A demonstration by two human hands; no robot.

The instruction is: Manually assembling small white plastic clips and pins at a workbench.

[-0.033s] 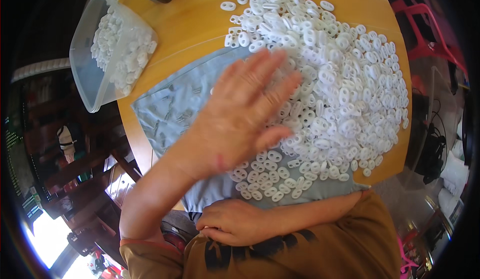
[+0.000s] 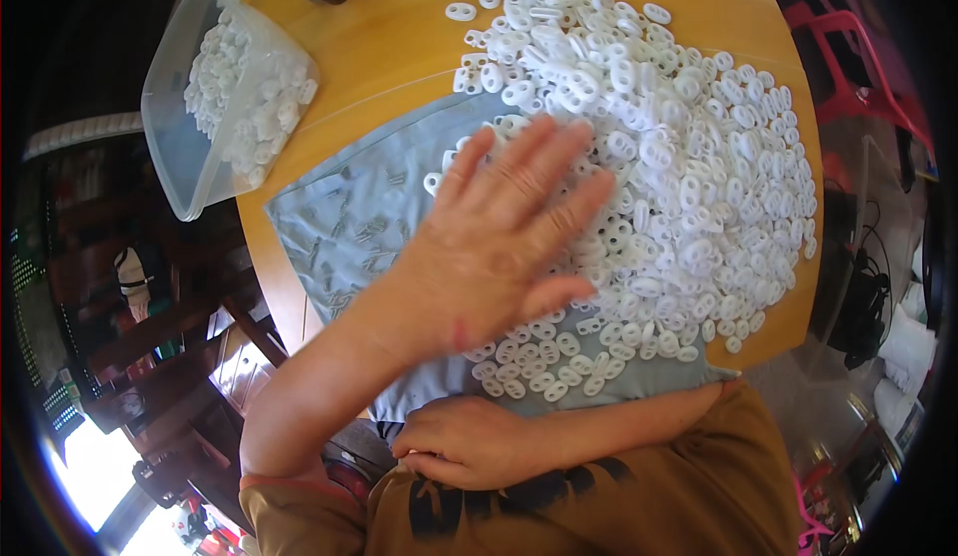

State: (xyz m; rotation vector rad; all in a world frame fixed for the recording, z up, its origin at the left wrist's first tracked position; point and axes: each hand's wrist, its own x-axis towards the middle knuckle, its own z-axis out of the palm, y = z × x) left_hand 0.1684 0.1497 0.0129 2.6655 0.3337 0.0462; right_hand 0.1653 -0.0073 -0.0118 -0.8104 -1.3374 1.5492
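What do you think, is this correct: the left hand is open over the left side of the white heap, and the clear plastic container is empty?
Not quite: the clear plastic container is not empty; the head view shows white pieces inside it. The left hand is indeed open over the left side of the white heap.

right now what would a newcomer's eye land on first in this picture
Probably the big heap of white two-holed oval pieces, spread across the right side of the wooden table. Next comes the left hand, fingers spread over the heap's left part, beside a blue-grey cloth. Then the translucent tub holding more white pieces, at the picture's upper left.
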